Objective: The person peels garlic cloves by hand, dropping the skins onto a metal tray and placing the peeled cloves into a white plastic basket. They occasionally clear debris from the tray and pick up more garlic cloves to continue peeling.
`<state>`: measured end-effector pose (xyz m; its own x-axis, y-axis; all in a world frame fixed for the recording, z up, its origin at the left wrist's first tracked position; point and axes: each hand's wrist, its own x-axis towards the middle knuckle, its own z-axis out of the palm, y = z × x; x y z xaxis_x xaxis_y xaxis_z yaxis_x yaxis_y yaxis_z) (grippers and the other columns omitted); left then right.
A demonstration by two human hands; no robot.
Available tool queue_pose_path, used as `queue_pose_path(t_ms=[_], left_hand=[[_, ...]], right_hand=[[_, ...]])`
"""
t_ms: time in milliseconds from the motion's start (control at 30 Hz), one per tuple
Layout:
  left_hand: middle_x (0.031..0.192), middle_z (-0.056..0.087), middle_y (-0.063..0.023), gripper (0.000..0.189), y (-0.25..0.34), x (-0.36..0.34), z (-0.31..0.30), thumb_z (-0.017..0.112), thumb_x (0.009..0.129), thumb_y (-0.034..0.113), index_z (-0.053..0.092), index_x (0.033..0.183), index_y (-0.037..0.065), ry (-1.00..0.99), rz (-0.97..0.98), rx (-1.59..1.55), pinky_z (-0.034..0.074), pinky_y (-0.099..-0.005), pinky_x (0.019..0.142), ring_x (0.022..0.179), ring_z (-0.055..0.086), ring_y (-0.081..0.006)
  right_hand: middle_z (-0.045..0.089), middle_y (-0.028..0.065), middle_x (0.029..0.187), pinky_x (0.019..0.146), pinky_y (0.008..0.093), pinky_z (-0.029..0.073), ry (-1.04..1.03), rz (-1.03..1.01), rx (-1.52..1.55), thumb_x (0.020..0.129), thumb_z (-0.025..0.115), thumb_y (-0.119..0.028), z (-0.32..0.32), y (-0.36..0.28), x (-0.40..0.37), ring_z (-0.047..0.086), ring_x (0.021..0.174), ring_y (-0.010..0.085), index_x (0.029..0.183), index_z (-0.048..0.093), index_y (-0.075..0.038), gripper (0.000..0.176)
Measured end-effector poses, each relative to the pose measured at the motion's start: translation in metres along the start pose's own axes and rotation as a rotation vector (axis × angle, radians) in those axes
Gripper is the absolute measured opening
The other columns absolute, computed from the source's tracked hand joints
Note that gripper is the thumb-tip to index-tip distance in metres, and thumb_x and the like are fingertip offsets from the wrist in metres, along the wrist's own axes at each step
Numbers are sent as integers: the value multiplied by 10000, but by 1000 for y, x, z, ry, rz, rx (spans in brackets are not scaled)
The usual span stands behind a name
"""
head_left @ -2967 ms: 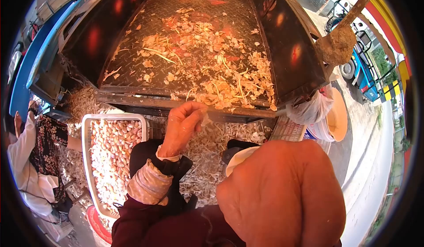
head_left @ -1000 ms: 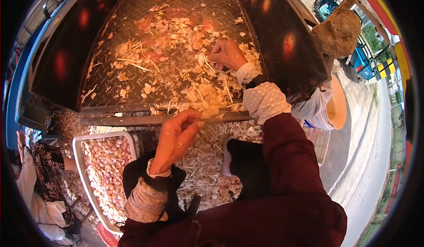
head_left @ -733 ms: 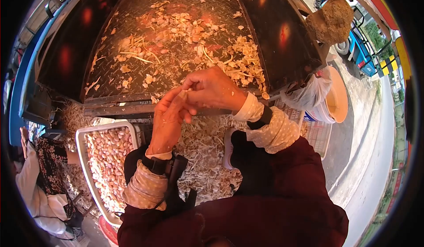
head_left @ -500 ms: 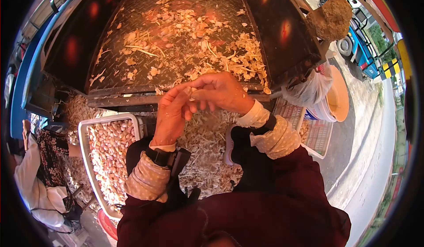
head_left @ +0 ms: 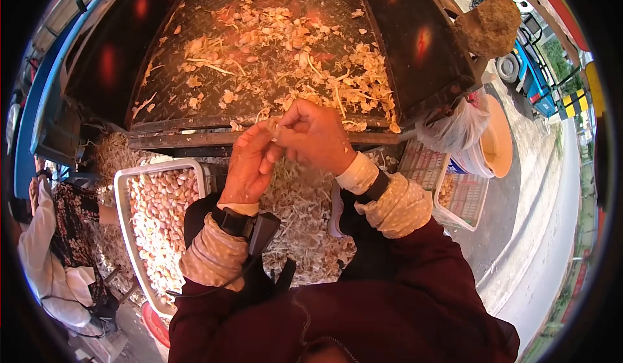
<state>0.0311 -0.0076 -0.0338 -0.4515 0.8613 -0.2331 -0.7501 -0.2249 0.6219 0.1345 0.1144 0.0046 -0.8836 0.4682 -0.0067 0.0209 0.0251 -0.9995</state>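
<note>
My left hand [head_left: 252, 158] and my right hand [head_left: 316, 136] meet just in front of the near edge of a dark metal tray [head_left: 175, 113]. Fingers of both are pinched around a small pale piece [head_left: 274, 129], perhaps a garlic clove or its skin; it is too small to tell. Beyond my hands, loose cloves [head_left: 295, 41] and papery skins [head_left: 366, 84] lie scattered over the tray. To the left of my left hand stands a white crate [head_left: 123, 217] filled with cloves [head_left: 162, 213].
Another crate [head_left: 470, 204] holds some cloves at the right, beside a white bucket [head_left: 496, 142] and a plastic bag [head_left: 457, 126]. Husks [head_left: 311, 246] cover the ground between my legs. A person in white sleeves [head_left: 39, 246] sits at the far left. A red basin [head_left: 154, 324] stands lower left.
Both hands have shifted slightly left, the right one more. The right fingers have curled in closer around the pale piece. The person at the left has moved an arm.
</note>
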Motion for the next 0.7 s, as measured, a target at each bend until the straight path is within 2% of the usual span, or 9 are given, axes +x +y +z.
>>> queue_pose_path(t_ms=[33,100,200,333,400,533,567,700], left_hand=[[795,597,-27,211,0,-1,1,540,971,123,573,1110,-32,2,-2,-1,345,-123,370,528,471,-23],[797,591,-35,216,3,0,4,546,970,126,572,1105,-39,-89,46,65,340,-123,371,532,465,-20],[800,585,-44,214,4,0,0,562,963,125,575,1095,-42,11,13,29,330,-123,370,536,462,-18],[806,584,-46,198,11,0,5,575,955,112,578,1082,-40,-41,-46,51,320,-121,363,530,458,-15],[806,577,-46,185,11,0,7,573,953,99,578,1075,-40,-87,-42,17,307,-119,352,521,451,-14],[803,568,-42,147,10,2,-4,569,957,107,578,1019,-25,-80,-67,30,308,-121,341,512,454,-13],[794,576,-37,132,9,3,-7,562,960,109,577,993,-18,-116,-52,7,322,-119,342,518,473,-15],[794,586,-42,134,9,1,-5,550,966,109,576,994,-20,-21,-68,16,338,-120,345,527,490,-19]], right_hand=[[629,47,635,446,233,457,0,3,0,841,649,-69,-2,3,1,605,525,94,816,552,10,127],[631,51,661,426,223,459,-67,5,271,859,660,-74,-8,8,10,602,517,96,850,548,7,138],[630,64,680,413,213,462,-91,-15,218,870,666,-79,-3,12,7,603,510,103,890,547,14,152],[634,77,701,420,208,479,-133,36,253,874,657,-95,-19,5,11,618,523,115,945,552,20,170],[649,94,737,434,212,499,-125,64,506,889,646,-125,-20,12,16,625,531,123,924,572,16,162],[660,94,774,450,215,513,-173,57,276,902,640,-149,-17,8,16,633,546,127,980,605,55,221],[657,78,758,467,205,503,-217,62,231,904,646,-142,-17,5,16,630,566,116,1047,615,55,246],[662,88,765,465,218,510,-256,62,134,901,635,-112,-16,9,18,634,560,126,992,605,60,197]])
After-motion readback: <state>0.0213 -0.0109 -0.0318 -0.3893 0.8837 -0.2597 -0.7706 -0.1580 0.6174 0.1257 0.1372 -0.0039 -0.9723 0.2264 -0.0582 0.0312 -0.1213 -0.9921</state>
